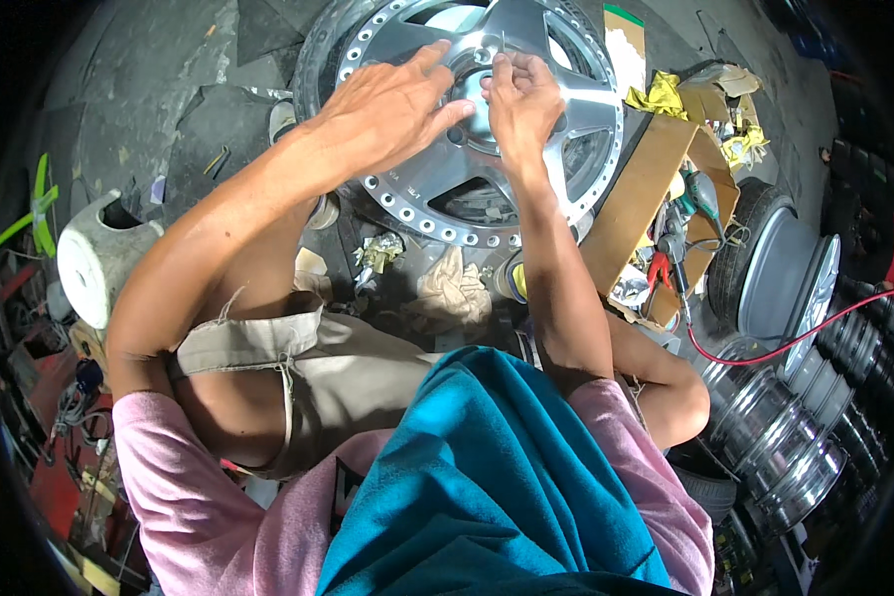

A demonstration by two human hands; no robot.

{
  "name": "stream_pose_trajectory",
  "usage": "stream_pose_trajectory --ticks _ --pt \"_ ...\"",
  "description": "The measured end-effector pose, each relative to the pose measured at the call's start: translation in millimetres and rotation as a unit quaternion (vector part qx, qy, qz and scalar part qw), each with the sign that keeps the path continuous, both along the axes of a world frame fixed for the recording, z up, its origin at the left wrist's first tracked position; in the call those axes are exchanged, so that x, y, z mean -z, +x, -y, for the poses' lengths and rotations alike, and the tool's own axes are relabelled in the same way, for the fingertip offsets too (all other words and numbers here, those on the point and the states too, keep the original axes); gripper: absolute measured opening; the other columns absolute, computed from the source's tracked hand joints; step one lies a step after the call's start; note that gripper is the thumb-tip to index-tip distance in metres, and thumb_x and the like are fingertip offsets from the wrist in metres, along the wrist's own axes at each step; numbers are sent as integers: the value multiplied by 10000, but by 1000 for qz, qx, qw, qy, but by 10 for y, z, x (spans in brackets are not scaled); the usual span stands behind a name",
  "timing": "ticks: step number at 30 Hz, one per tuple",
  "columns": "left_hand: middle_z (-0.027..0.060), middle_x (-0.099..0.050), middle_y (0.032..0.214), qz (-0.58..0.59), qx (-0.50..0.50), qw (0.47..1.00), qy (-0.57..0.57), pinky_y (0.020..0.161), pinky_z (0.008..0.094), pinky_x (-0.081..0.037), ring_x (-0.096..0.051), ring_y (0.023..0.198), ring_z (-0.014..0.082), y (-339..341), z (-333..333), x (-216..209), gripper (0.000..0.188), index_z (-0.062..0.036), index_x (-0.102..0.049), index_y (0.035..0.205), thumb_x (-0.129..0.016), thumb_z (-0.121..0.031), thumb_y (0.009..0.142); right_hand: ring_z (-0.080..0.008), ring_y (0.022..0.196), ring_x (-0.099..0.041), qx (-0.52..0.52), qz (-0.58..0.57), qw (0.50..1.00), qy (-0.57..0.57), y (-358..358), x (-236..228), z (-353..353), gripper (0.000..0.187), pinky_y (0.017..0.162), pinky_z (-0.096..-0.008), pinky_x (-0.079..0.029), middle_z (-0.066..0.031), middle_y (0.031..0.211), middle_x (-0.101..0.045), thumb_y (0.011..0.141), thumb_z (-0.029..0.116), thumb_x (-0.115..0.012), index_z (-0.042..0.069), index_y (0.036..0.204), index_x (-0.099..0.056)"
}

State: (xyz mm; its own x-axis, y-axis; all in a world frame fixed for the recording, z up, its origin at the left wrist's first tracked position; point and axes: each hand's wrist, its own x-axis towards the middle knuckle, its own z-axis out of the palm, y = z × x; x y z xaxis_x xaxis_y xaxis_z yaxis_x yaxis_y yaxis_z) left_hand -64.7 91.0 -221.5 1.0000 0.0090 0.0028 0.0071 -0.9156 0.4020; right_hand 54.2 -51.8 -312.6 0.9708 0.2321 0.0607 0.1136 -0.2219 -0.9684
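Though large, wheel (415, 179) partly beyond view, hub (479, 121) partly behind right hand (523, 107).

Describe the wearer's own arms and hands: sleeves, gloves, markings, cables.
Left hand and right hand: both bare, no gloves, no watch or rings visible. Forearms uncovered. Short pink sleeves, soft and creased, no print visible on them. No cables on either arm.

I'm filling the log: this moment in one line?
left hand: spread over silver wheel | right hand: pinching thin object near hub
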Motion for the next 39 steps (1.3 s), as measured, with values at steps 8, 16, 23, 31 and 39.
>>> stream_pose_trajectory --ticks 8,16,23,31,39 --pt "269 -536 1464 -8 30 999 -39 788 542 -562 -685 918 474 42 94 49 450 23 -668 984 -566 -410 1050 -182 645 -714 25 -17 999 16 27 95 -133 209 607 -309 -550 -156 794 -730 953 119 -679 -88 974 -699" --pt "273 -550 1449 -2 35 998 -44 775 544 -559 -684 902 476 30 127 57 451 25 -661 958 -570 -407 1048 -181 620 -710 -4 8 1000 2 48 163 -107 195 578 -305 -556 -146 776 -731 945 107 -692 -86 974 -696" --pt "283 -527 1471 -9 39 998 -43 783 542 -559 -684 906 477 6 132 44 445 26 -652 986 -559 -404 1055 -172 618 -711 25 -16 1000 1 40 66 -154 191 595 -299 -560 -149 775 -742 932 114 -697 -77 937 -700" --pt "280 -521 1479 2 42 998 -53 778 541 -559 -685 899 474 -22 124 73 449 25 -649 992 -554 -409 1057 -172 609 -709 22 -23 999 19 45 45 -175 186 603 -308 -569 -148 751 -739 927 111 -680 -73 908 -700" --pt "275 -527 1478 16 43 998 -53 754 534 -562 -689 869 465 -41 116 92 444 24 -649 991 -569 -408 1052 -195 641 -727 8 0 1000 2 62 105 -164 204 609 -310 -578 -158 757 -735 926 114 -701 -88 949 -707"
